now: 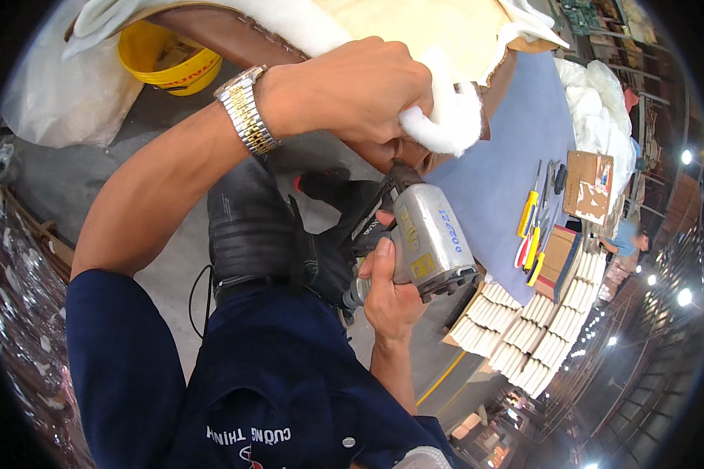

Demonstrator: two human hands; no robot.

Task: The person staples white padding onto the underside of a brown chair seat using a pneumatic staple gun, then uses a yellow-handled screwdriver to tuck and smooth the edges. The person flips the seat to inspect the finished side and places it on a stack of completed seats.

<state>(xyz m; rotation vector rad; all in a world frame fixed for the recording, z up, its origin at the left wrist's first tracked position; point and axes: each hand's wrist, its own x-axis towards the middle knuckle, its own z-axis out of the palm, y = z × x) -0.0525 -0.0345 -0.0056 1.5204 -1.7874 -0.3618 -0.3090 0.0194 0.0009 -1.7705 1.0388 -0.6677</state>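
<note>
My left hand [360,94], a metal-band watch on its wrist, is closed at the edge of an upholstered piece. Its fingertips are partly hidden; they grip the brown leather cover [379,154], and a roll of white wadding [446,129] bulges out beside the knuckles. A row of staples shows along the leather farther left. Around the handle of a silver staple gun [438,234] my right hand [391,301] is wrapped. The gun's dark nose points up at the leather, just below my left hand; whether it touches cannot be made out. Pale yellow fabric [422,35] covers the piece's middle.
A blue-grey work surface [516,125] at the right bears screwdrivers [530,211] and a cardboard box [589,186]. Beyond are stacked white strips [536,336]. A yellow bucket [172,70] and clear plastic sheeting [70,94] stand at the left. A person [626,237] is far right.
</note>
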